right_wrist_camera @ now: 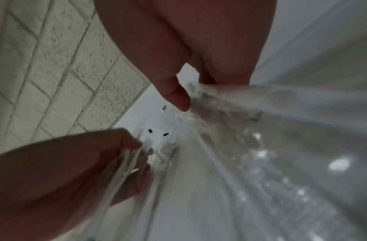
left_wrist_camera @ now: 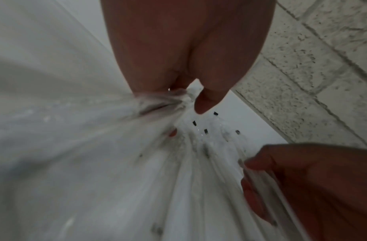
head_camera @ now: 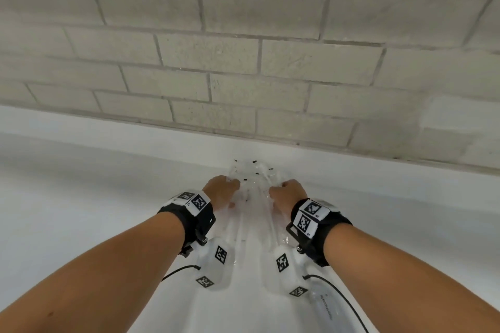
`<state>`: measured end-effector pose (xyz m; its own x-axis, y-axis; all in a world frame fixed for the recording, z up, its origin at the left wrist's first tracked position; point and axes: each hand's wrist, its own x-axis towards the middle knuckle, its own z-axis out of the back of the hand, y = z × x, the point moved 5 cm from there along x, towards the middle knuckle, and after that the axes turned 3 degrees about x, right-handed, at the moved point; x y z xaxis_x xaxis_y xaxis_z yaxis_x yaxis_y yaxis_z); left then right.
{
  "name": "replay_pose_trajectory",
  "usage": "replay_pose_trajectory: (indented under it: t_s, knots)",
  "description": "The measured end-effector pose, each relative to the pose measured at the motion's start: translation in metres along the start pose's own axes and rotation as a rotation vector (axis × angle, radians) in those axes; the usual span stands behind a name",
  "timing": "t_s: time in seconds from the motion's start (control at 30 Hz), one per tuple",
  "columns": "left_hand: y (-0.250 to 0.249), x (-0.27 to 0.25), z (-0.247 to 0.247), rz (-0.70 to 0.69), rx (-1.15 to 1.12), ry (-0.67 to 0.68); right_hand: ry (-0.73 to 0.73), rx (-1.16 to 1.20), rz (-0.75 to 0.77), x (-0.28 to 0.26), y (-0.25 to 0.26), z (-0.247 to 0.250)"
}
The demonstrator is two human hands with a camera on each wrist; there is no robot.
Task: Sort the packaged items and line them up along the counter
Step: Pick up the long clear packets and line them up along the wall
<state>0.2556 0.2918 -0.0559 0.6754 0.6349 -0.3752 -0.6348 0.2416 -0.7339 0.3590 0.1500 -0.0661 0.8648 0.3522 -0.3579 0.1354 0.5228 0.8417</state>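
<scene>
A crumpled clear plastic package (head_camera: 253, 180) with small black pieces (head_camera: 254, 161) inside lies on the white counter (head_camera: 81, 197), close to the wall. My left hand (head_camera: 232, 192) grips its left side and my right hand (head_camera: 278, 192) grips its right side. In the left wrist view the left hand (left_wrist_camera: 184, 97) pinches bunched clear film (left_wrist_camera: 157, 102), with the right hand (left_wrist_camera: 302, 187) at lower right. The right wrist view has the right hand (right_wrist_camera: 191, 93) pinching gathered film (right_wrist_camera: 219, 101); the left hand (right_wrist_camera: 75, 171) holds folds at lower left.
A pale brick wall (head_camera: 243, 62) rises right behind the counter's back edge. More clear film with printed text (head_camera: 323, 305) lies under my right forearm. Black cables (head_camera: 341, 295) trail from the wrist cameras. White counter stretches to both sides.
</scene>
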Motion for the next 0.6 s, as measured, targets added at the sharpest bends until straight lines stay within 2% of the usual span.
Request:
replay_pose_trajectory:
  t_s: [0.07, 0.13, 0.27, 0.47, 0.6]
  knots:
    - [0.002, 0.002, 0.001, -0.006, -0.057, -0.01, -0.042, 0.015, 0.037, 0.004, -0.005, 0.012]
    - [0.003, 0.004, 0.003, -0.055, 0.027, -0.066, -0.088, 0.022, 0.043, 0.003, -0.008, 0.025]
    - [0.015, 0.006, 0.004, -0.011, 0.059, -0.12, -0.121, -0.073, -0.025, 0.001, -0.022, 0.044]
    - [0.021, -0.005, 0.013, 0.031, 0.146, -0.165, -0.088, -0.234, -0.099, -0.01, -0.035, 0.038]
    - [0.022, -0.007, 0.017, 0.061, 0.162, -0.16, -0.123, -0.308, -0.074, -0.017, -0.026, 0.04]
